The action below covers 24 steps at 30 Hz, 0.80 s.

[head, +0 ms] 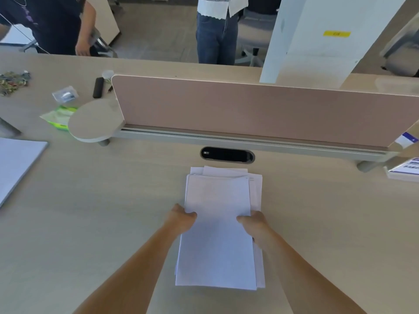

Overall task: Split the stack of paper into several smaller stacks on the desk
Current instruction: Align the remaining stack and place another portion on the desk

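Two hands hold the paper stack.
Left hand and right hand pinch its side edges; fingers underneath, probably curled.

The paper stack lies on the desk, before the divider.

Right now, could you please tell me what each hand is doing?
Left hand: closed, thumb on top, gripping the left edge of the paper stack.
Right hand: closed, gripping the same stack's right edge.

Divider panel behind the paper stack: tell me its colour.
The divider panel is dusty pink, seen in the head view.
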Tool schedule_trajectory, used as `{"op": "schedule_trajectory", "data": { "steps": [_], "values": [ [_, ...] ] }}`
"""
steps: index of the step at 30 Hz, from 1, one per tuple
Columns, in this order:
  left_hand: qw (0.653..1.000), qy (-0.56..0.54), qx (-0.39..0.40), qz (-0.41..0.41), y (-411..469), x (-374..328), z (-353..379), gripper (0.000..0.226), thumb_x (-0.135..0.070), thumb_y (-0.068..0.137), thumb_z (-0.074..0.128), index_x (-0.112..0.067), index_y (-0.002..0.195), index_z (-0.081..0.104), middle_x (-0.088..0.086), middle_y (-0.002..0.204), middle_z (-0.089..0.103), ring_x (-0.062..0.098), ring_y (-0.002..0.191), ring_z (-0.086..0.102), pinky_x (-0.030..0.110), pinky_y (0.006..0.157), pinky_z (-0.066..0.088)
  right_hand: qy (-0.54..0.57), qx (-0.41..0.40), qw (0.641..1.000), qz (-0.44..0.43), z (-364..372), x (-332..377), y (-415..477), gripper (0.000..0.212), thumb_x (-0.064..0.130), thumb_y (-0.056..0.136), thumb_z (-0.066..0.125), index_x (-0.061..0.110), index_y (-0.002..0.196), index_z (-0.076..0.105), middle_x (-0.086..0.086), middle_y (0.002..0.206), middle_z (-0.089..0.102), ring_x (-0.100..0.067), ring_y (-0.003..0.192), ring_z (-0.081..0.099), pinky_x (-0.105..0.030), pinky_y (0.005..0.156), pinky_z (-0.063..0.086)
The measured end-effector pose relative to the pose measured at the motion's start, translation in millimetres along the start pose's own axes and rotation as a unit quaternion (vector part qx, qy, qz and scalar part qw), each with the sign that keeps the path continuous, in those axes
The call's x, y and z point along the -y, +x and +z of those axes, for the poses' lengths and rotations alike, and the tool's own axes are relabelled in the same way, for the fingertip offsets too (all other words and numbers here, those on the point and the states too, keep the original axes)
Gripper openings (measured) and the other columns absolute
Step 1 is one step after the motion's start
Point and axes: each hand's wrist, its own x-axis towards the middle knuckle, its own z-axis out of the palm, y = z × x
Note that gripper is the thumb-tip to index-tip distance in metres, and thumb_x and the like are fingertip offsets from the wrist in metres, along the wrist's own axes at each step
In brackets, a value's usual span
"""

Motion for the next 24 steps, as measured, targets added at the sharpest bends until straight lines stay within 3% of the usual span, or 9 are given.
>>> {"op": "schedule_trajectory", "data": {
  "steps": [2,5,8,11,14,17,20,24],
  "values": [
    [1.0,-0.025,0.001,-0.008,2,2,0,0.03,-0.031,0.079,0.059,-0.009,0.088,0.042,0.0,0.071,0.047,0.018,0.059,0.049,0.024,0.054,0.044,0.007,-0.009,1.0,-0.01,-1,0,-1,0.02,0.016,0.09,0.061,0.01,0.108,0.068,-0.007,0.086,0.064,-0.02,0.068,0.057,-0.023,0.056,0.041],
    [0.999,-0.042,0.01,-0.011,7,5,-1,0.024,-0.032,0.079,0.06,-0.01,0.09,0.057,0.005,0.083,0.06,0.024,0.072,0.06,0.035,0.075,0.058,0.004,-0.027,0.999,-0.031,-2,1,-1,0.01,0.013,0.09,0.059,0.015,0.097,0.066,-0.004,0.08,0.063,-0.019,0.065,0.055,-0.024,0.055,0.041],
    [1.0,0.013,0.023,0.005,3,1,-2,0.023,-0.035,0.079,0.059,-0.012,0.082,0.058,0.006,0.078,0.059,0.025,0.07,0.059,0.031,0.071,0.054,-0.047,-0.085,0.994,-0.047,-3,0,-2,0.011,0.01,0.087,0.052,0.009,0.086,0.063,-0.006,0.078,0.06,-0.023,0.063,0.052,-0.022,0.052,0.039],
    [0.997,0.067,0.032,0.014,-6,-5,-2,0.029,-0.04,0.081,0.059,-0.012,0.078,0.054,0.001,0.072,0.056,0.021,0.068,0.057,0.027,0.065,0.046,-0.078,-0.109,0.99,-0.052,-3,3,-5,0.014,0.013,0.085,0.05,0.009,0.089,0.062,-0.015,0.102,0.066,-0.027,0.07,0.057,-0.021,0.048,0.038],
    [0.996,0.082,0.031,0.012,-8,-9,2,0.029,-0.039,0.084,0.057,-0.014,0.074,0.046,-0.001,0.068,0.049,0.021,0.067,0.053,0.025,0.062,0.041,-0.08,-0.117,0.989,-0.052,0,4,-3,0.026,0.018,0.079,0.05,0.006,0.098,0.065,-0.017,0.113,0.063,-0.033,0.089,0.064,-0.025,0.056,0.044],
    [0.994,0.105,0.024,0.019,-12,-11,4,0.028,-0.039,0.087,0.056,-0.011,0.088,0.053,0.0,0.078,0.054,0.023,0.078,0.056,0.026,0.066,0.042,-0.083,-0.117,0.989,-0.04,2,4,-3,0.036,0.017,0.078,0.05,0.004,0.108,0.066,-0.016,0.114,0.063,-0.036,0.098,0.064,-0.027,0.061,0.047],
    [0.989,0.147,0.017,0.023,-16,-13,6,0.042,-0.041,0.09,0.053,-0.007,0.115,0.055,0.006,0.104,0.061,0.024,0.092,0.059,0.026,0.073,0.043,-0.081,-0.125,0.988,-0.039,3,5,-8,0.036,0.016,0.082,0.05,0.004,0.113,0.064,-0.016,0.12,0.059,-0.034,0.099,0.061,-0.029,0.066,0.05],
    [0.987,0.158,0.02,0.014,-18,-14,6,0.053,-0.044,0.09,0.052,-0.005,0.126,0.053,0.009,0.122,0.062,0.025,0.102,0.061,0.027,0.076,0.044,-0.111,-0.135,0.984,-0.043,7,10,-16,0.045,0.023,0.076,0.049,0.011,0.118,0.06,-0.012,0.126,0.056,-0.034,0.109,0.057,-0.042,0.092,0.053]
  ]
}}
